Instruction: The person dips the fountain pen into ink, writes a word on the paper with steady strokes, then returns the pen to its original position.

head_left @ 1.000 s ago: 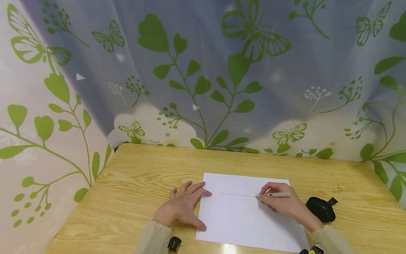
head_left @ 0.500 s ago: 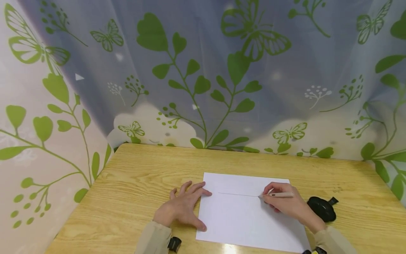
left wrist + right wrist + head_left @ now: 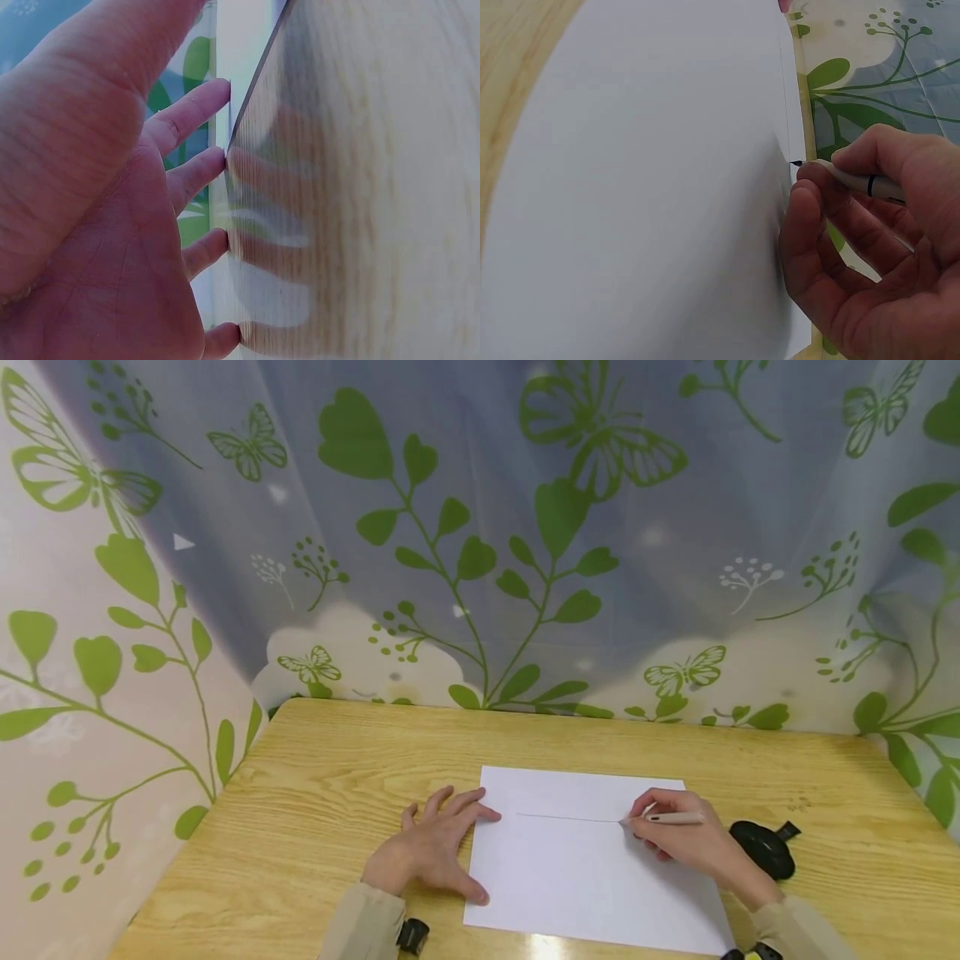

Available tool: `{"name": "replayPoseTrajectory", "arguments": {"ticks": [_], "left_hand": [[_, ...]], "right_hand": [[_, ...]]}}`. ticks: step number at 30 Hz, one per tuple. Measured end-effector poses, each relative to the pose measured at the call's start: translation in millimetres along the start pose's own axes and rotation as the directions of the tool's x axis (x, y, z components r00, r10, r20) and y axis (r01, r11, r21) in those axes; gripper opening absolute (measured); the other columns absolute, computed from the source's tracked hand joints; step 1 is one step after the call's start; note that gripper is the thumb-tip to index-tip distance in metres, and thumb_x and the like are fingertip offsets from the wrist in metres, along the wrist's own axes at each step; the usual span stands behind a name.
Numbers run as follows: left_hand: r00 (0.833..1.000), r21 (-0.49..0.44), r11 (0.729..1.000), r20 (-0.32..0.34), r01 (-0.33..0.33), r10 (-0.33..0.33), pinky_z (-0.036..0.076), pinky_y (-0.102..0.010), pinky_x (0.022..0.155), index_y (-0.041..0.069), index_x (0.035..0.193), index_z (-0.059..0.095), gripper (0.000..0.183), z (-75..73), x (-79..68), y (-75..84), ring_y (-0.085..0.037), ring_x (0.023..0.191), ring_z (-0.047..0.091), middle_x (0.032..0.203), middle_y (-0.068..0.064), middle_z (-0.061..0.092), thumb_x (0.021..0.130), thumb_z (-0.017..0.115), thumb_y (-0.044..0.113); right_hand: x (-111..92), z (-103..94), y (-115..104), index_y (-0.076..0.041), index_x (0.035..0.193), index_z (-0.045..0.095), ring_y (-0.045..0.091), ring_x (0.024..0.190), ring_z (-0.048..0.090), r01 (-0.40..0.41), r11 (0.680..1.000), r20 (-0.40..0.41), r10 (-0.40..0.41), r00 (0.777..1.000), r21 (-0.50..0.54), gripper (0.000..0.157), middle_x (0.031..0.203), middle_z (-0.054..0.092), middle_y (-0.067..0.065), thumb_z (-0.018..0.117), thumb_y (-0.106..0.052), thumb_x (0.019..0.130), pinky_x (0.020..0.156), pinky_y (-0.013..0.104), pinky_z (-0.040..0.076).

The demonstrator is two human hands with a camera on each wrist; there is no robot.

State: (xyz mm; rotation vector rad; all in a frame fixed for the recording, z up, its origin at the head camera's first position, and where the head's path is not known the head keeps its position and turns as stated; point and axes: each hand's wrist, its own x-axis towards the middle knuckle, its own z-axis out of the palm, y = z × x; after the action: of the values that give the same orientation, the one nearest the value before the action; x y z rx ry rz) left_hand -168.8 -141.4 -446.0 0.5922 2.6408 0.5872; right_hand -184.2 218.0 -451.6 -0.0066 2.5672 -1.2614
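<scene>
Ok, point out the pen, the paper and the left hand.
Pen (image 3: 677,818): head view, on the barrel.
Paper (image 3: 570,877): head view, bare area below the line.
Left hand (image 3: 431,850): head view, on its back.

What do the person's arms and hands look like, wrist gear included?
The left hand and right hand are ungloved. The left sleeve and right sleeve are plain beige. A small black device shows beside the left cuff; black-and-yellow gear at the right cuff is partly cut off by the frame.

A curtained nook here, homely in look, though which room can't be told! Butterfly-and-leaf curtains line the far and left edges of the wood-grain bench.
</scene>
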Motion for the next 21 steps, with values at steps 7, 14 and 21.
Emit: {"name": "replayPoseTrajectory", "arguments": {"ticks": [7,14,21], "left_hand": [[1.000,-0.007,1.000,0.002,-0.004,0.004,0.016,-0.082,0.111,0.034,0.145,0.047,0.092,0.3,0.1,-0.3,-0.042,0.156,0.013,0.170,0.005,0.022,0.066,0.091,0.053],[1.000,-0.016,1.000,-0.001,0.002,-0.002,0.014,-0.082,0.111,0.034,0.144,0.048,0.092,0.7,-0.6,0.2,-0.042,0.156,0.011,0.170,0.006,0.022,0.066,0.093,0.051],[1.000,-0.023,1.000,-0.008,-0.001,0.001,0.014,-0.082,0.111,0.034,0.144,0.048,0.093,0.6,0.4,-0.6,-0.042,0.156,0.011,0.170,0.005,0.022,0.065,0.093,0.051]], "right_hand": [[-3.5,-4.5,4.5,-0.007,0.103,0.067,0.016,0.063,0.060,0.002,0.999,0.022,-0.003,1.000,0.038,0.023,0.072,0.065,0.005,0.075,-0.025,0.092,0.057,0.029,0.055],[-5.7,-7.6,7.7,-0.007,0.104,0.067,0.016,0.067,0.061,-0.022,0.999,0.012,0.022,1.000,0.042,0.026,0.073,0.066,0.005,0.076,-0.028,0.092,0.059,0.031,0.056],[-6.0,-11.6,9.2,-0.007,0.105,0.067,0.016,0.069,0.062,-0.019,0.999,0.019,0.019,1.000,0.034,0.026,0.077,0.068,0.004,0.074,-0.028,0.093,0.059,0.031,0.057]]}}
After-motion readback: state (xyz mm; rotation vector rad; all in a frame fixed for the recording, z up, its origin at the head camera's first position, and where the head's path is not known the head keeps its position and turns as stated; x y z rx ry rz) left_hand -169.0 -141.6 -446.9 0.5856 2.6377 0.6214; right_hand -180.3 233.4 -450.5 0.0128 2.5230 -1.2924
